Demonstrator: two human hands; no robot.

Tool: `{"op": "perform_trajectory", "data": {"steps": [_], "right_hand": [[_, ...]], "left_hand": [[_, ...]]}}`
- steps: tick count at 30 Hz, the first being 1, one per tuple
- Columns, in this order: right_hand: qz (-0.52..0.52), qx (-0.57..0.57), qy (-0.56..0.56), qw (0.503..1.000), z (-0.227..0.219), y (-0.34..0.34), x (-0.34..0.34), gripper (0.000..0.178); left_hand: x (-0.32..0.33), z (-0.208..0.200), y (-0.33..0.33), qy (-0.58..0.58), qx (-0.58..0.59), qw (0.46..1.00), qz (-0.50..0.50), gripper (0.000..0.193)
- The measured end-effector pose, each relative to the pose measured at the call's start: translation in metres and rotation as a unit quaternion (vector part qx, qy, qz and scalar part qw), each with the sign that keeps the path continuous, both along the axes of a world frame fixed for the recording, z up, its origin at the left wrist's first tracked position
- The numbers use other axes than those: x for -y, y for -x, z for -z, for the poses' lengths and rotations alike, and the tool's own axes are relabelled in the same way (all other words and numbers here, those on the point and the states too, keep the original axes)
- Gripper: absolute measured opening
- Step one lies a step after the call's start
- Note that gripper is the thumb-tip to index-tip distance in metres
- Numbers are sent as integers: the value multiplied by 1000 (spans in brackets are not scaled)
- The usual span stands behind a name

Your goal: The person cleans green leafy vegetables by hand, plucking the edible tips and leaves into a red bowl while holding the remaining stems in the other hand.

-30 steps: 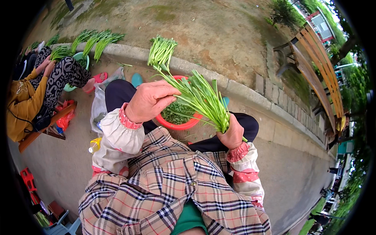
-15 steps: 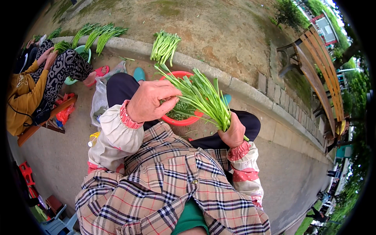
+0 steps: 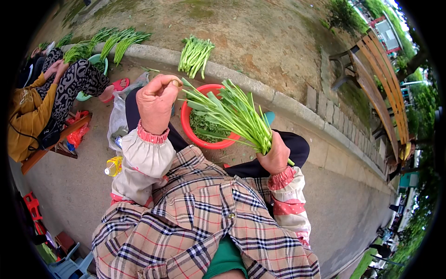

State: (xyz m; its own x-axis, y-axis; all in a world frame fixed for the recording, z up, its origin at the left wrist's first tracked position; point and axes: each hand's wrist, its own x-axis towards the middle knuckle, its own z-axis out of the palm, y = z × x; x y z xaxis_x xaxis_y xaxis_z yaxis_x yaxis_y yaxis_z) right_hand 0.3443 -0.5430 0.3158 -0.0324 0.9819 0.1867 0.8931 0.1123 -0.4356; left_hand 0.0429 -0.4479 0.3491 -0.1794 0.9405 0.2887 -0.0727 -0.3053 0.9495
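Observation:
My right hand [image 3: 275, 152] is wrapped round the stem ends of a bunch of long-stemmed leafy greens [image 3: 239, 115], the leaves slanting up and to the left. Beside the leafy tips, my left hand [image 3: 157, 102] is raised with thumb and forefinger pinched together; whatever may be between them is too small to make out. Below the bunch, between my knees, a red basin [image 3: 187, 129] stands on the ground with loose green leaves [image 3: 204, 125] in it. The greens overlap part of the basin.
A trimmed bundle of stems [image 3: 196, 56] lies on the stone curb [image 3: 274, 95]. More greens [image 3: 121, 43] lie farther left, near a seated person [image 3: 35, 109] handling stems. A clear plastic bag [image 3: 120, 116] and yellow-labelled bottle [image 3: 114, 166] are at my left; a wooden bench [image 3: 378, 88] stands right.
My left hand has moved up and left from the leaves to beyond their tips, with its fingers pinched. The bunch in my right hand has shifted slightly left.

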Motion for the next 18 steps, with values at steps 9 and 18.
{"op": "perform_trajectory", "data": {"steps": [9, 18], "right_hand": [[56, -41, -4, 998, 5, -7, 5, 52], [60, -41, -1, 997, 10, -12, 6, 56]], "left_hand": [[23, 61, -9, 152, 28, 972, 175, 14], [0, 121, -44, 61, -204, 964, 161, 11]]}}
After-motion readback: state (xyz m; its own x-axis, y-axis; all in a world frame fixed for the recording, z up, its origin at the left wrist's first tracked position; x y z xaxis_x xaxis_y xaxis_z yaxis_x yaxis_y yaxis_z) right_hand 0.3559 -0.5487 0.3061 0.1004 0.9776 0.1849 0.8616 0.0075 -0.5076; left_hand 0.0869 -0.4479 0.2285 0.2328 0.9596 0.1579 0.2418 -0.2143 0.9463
